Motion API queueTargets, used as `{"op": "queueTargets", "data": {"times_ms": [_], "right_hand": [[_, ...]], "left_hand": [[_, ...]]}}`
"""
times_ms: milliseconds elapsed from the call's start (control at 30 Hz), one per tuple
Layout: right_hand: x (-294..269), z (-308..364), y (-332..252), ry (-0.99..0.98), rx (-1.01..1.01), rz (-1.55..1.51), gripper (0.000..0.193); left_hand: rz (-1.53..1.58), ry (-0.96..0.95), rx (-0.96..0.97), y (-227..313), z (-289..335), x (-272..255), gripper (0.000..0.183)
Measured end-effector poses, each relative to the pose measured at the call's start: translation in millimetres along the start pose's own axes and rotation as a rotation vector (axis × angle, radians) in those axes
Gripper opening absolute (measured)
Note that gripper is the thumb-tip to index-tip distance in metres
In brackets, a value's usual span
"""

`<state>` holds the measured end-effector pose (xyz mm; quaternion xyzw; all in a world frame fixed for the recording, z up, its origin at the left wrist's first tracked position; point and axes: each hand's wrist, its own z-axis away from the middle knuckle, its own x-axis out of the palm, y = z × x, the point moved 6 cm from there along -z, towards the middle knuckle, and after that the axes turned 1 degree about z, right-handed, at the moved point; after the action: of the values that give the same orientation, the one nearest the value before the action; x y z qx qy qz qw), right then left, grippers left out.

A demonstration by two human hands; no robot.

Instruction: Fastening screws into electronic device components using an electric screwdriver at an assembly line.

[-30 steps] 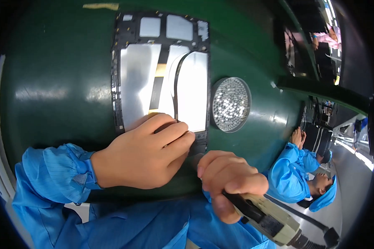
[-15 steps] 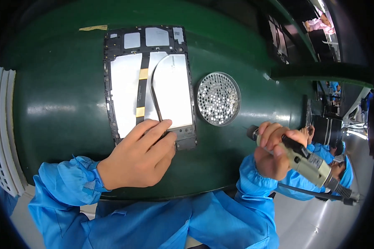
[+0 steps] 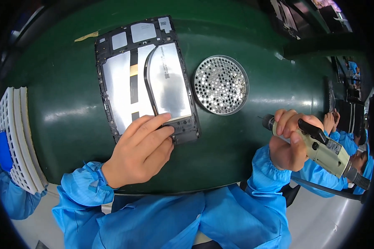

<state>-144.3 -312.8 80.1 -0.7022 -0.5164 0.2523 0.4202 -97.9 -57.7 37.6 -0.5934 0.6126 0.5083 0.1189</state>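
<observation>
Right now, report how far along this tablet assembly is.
Looks done: the battery and flat cable sit inside the open tablet frame. In hand: the left hand presses its lower edge, while the right hand holds the electric screwdriver off to the side. Left: no back cover on yet.

Small white labels (image 3: pixel 143 32), perhaps stickers, along the tablet frame's (image 3: pixel 105 99) top edge.

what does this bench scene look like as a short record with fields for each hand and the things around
surface: dark green mat
left hand: fingers pressing the lower edge of the open black-framed tablet back with silver panels
right hand: gripping a beige electric screwdriver, tip off the mat, clear of the tablet
beside tablet: round metal screw tray, to its right
far left: stacked white slotted trays
sleeves: blue
</observation>
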Motion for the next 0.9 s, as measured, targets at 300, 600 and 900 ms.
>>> {"op": "queueTargets", "data": {"times_ms": [300, 600, 900], "right_hand": [[-12.2, 4.6, 6.2, 0.024, -0.012, -0.005, 0.039], [-14.9, 4.1, 10.6, 0.018, -0.008, 0.002, 0.039], [-16.3, 4.2, 15.3, 0.024, 0.013, 0.028, 0.039]], "left_hand": [[0.033, 0.057, -0.028, -1.4, -1.6, 0.4, 0.022], [-0.128, 0.037, -0.062, 11.7, 0.3, 11.5, 0.025], [-0.107, 0.1, -0.072, 14.7, 6.2, 14.1, 0.023]]}}
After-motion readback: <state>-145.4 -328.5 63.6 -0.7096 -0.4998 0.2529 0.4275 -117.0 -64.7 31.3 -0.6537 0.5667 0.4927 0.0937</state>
